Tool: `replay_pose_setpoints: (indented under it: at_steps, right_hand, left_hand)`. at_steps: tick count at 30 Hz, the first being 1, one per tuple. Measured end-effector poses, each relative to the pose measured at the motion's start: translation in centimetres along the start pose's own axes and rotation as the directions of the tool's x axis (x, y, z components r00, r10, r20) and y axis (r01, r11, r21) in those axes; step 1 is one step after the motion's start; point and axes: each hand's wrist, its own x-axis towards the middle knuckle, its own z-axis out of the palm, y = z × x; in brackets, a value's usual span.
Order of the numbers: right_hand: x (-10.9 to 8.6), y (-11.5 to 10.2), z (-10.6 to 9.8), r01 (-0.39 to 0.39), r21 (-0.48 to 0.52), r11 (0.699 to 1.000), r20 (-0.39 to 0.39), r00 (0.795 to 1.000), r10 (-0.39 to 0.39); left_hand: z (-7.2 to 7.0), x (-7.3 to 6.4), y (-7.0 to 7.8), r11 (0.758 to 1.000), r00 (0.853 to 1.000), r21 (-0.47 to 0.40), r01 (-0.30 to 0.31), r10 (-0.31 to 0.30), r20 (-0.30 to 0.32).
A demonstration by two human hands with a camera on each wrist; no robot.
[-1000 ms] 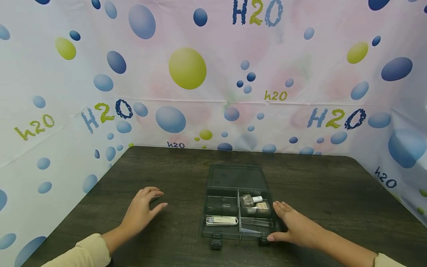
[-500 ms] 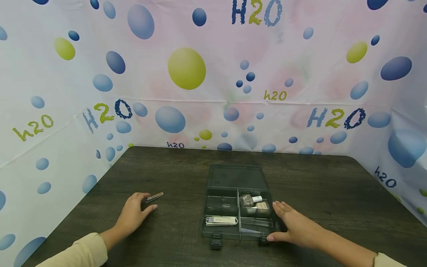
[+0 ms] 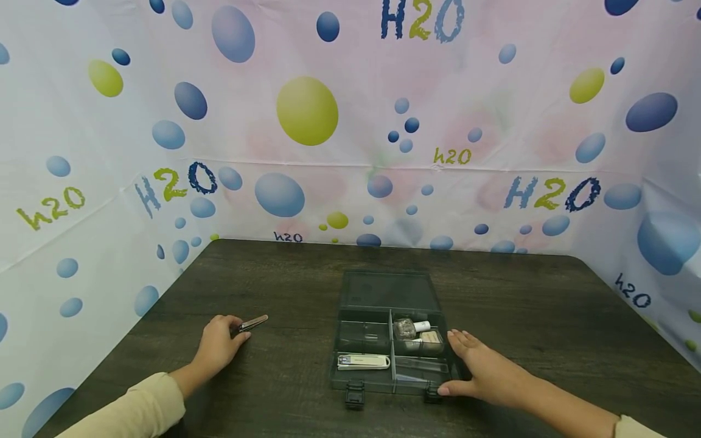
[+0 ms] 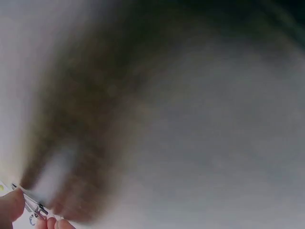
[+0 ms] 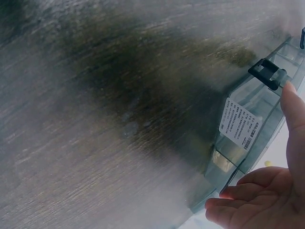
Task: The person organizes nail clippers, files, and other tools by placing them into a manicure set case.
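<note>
My left hand (image 3: 216,342) pinches a small metal nail clipper (image 3: 254,323) between thumb and fingertips, over the left part of the table. In the left wrist view the nail clipper (image 4: 35,205) shows as thin silver levers by the thumb. Right of it lies a dark see-through compartment box (image 3: 342,385), lid folded back. My right hand (image 3: 482,372) touches its front right corner, fingers extended along the side, thumb at a latch (image 3: 432,393). A white nail clipper (image 3: 364,362) sits in the front left compartment. Small nail polish bottles (image 3: 406,329) lie in the back right one.
The open lid (image 3: 390,291) lies flat behind the box. A second latch (image 3: 355,395) hangs at the front left. Thin pale strips (image 3: 413,378) lie in the front right compartment. The dark wooden table (image 3: 274,274) meets a printed curtain (image 3: 350,182).
My left hand has drawn left and slightly down, and the metal nail clipper now shows beyond its fingers. The right hand and the box have stayed in place.
</note>
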Motion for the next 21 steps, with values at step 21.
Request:
replay_pose_setpoints:
  at_steps: [21]
  right_hand:
    - [0.0, 0.1, 0.1, -0.002, 0.010, 1.000, 0.000, 1.000, 0.002]
  left_hand:
    - [-1.2, 0.0, 2.0, 0.996, 0.997, -0.046, 0.073, -0.072, 0.029]
